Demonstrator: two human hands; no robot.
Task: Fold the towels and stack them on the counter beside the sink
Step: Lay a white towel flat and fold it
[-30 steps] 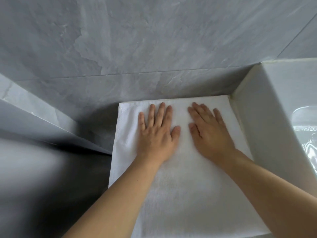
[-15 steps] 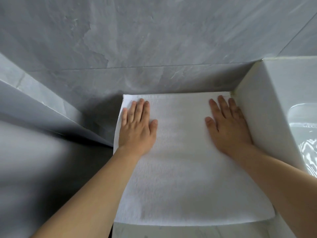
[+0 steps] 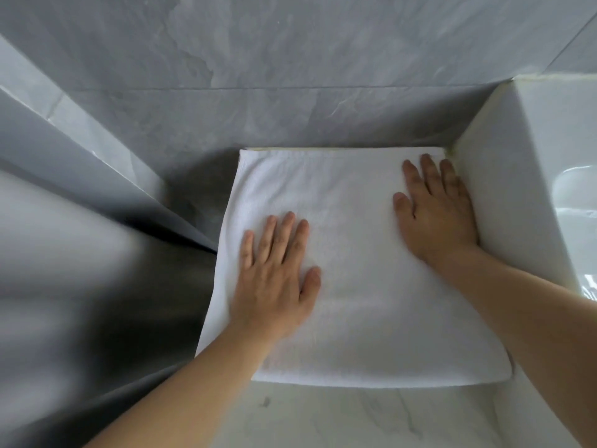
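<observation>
While pressing down on nothing but cloth, risks little at the near side: bare strip of pale veined stone counter [image 3: 355, 421] in front, rounded fold of the white folded terry towel [image 3: 371, 318] lying on it, beside the sink block.

Further in, left hand [image 3: 274, 286] flat on the towel's left half, fingers [image 3: 287, 234] straight and released, grasping nothing. Worth watching just left of it: towel's left border seems to droop past the counter's edge over the dark drop, so a sideways sweep from that palm could drag the layers off or skew the fold.

Further back, right hand [image 3: 436, 218] flat too, fingers [image 3: 429, 173] extended and loose, holding nothing, outer side touching the glossy white ceramic sink wall [image 3: 504, 205]. Could bunch the cloth against that wall if pushed rightward, raising a ridge and leaving a lopsided base for later towels.

At the far end, towel's back edge close against the grey marbled tile wall [image 3: 290, 76]; no room there, so forward smoothing likely to ruck the hem.
</observation>
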